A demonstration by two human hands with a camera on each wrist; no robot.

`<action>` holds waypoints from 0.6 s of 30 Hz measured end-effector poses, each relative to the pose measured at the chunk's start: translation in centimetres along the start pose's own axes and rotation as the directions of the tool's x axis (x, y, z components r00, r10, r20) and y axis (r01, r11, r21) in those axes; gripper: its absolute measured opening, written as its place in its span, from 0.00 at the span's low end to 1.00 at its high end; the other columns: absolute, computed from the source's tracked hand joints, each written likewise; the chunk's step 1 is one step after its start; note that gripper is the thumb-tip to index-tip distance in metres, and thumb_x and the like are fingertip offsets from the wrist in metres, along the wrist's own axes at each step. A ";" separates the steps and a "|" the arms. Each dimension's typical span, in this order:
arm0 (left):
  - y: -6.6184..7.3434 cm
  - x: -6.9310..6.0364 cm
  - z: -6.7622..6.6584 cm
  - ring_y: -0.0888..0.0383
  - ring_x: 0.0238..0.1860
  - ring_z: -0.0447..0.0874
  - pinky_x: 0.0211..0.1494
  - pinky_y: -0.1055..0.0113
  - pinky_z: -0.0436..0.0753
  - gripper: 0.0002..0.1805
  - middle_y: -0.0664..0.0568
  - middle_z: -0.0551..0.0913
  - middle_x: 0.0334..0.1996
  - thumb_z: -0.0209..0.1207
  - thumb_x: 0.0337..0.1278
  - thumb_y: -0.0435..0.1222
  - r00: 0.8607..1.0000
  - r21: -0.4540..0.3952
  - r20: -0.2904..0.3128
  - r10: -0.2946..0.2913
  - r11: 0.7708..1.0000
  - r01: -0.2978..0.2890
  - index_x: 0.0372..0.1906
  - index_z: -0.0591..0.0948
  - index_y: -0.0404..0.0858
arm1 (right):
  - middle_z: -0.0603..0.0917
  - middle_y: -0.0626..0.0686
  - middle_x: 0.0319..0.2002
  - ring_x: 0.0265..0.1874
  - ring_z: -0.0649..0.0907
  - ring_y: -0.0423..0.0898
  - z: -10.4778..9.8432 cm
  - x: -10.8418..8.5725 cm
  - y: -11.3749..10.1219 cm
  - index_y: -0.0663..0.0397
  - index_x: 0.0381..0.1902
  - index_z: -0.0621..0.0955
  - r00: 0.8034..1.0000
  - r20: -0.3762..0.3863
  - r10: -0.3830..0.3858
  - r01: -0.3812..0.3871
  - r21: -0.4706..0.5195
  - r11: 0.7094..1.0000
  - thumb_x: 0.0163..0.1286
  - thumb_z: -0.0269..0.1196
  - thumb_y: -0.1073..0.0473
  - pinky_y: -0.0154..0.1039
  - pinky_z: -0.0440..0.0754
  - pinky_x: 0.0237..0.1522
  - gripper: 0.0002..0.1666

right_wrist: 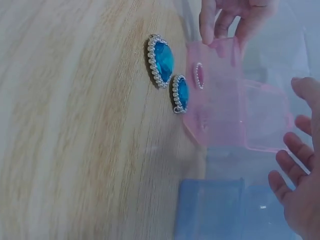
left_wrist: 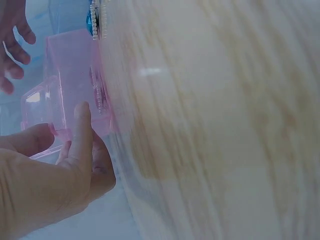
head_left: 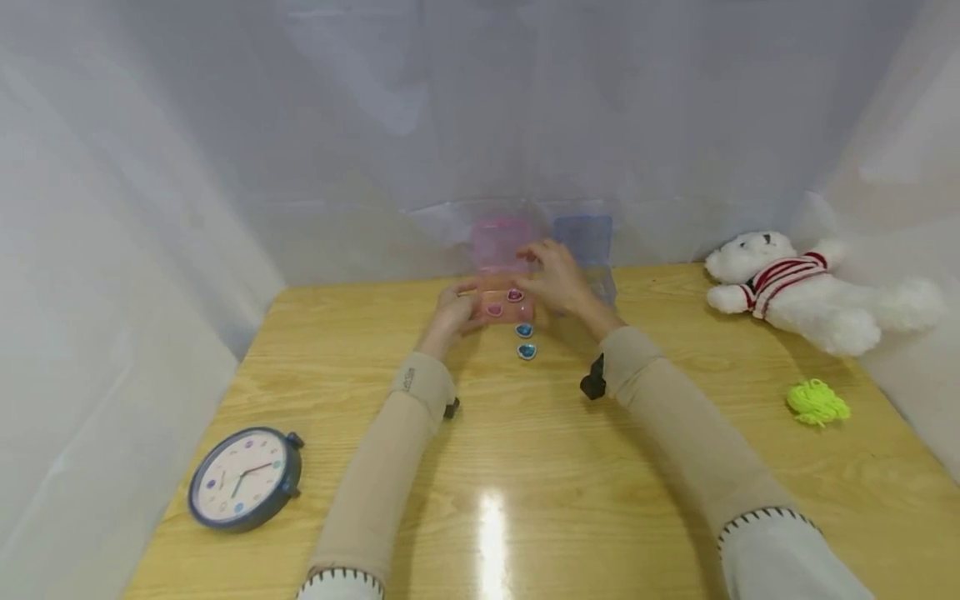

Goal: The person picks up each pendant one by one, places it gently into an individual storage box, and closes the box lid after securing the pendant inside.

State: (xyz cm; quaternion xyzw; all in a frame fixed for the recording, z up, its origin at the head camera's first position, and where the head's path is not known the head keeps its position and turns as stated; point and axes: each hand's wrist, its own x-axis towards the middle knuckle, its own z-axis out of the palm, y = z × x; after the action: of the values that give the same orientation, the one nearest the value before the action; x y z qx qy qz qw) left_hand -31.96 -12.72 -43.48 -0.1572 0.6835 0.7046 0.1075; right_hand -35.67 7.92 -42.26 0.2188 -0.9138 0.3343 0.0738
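Left hand (head_left: 453, 310), thumb and fingers pinching the left side of the pink box (right_wrist: 217, 102); right hand (head_left: 557, 278), fingers loosely parted by that box's right side, nothing visibly held. Table (head_left: 570, 500), bearing at its far edge the pink box, lid (head_left: 495, 242) raised, the blue box (head_left: 583, 240) to its right, likewise opened, pink jewels (head_left: 515, 295) inside the pink box, and two blue jewels (head_left: 527, 351) just on its near side. Step in hand, by judgement: settling the pink jewels; next move seems to call for a steady left hold and a careful right hand, clear of the lid.
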 end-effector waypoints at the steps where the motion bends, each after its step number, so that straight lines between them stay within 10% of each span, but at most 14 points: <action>1: 0.0 -0.1 0.0 0.56 0.42 0.76 0.68 0.54 0.87 0.29 0.44 0.75 0.49 0.50 0.74 0.25 1.000 0.002 0.000 0.001 1.000 -0.001 0.76 0.70 0.37 | 0.81 0.59 0.60 0.61 0.78 0.58 -0.2 -0.2 0.0 0.54 0.66 0.79 1.000 -0.012 -0.014 0.014 0.023 1.000 0.68 0.72 0.48 0.55 0.78 0.68 0.32; 12: -0.3 -0.1 -0.2 0.53 0.47 0.78 0.68 0.54 0.87 0.27 0.40 0.77 0.57 0.51 0.78 0.30 1.000 0.032 0.005 0.009 0.999 -0.009 0.78 0.69 0.38 | 0.74 0.63 0.70 0.70 0.73 0.64 -2.5 -2.7 1.3 0.58 0.73 0.74 0.995 -0.068 -0.078 0.093 0.270 0.958 0.67 0.75 0.58 0.66 0.71 0.76 0.39; 18: -0.1 -0.6 -0.7 0.58 0.35 0.75 0.51 0.60 0.86 0.27 0.45 0.76 0.48 0.53 0.76 0.33 0.988 0.189 -0.056 0.145 0.973 -0.132 0.75 0.69 0.35 | 0.75 0.65 0.68 0.69 0.71 0.66 -4.5 -4.5 2.8 0.62 0.70 0.76 0.991 -0.120 -0.052 0.086 0.300 0.950 0.67 0.74 0.61 0.67 0.69 0.73 0.35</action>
State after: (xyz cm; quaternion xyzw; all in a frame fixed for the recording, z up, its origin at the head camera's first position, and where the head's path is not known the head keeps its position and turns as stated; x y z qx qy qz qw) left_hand -31.35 -13.36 -43.37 -0.1229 0.7587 0.6380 0.0483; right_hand -33.00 14.27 -41.70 0.2403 -0.8377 0.4798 0.1012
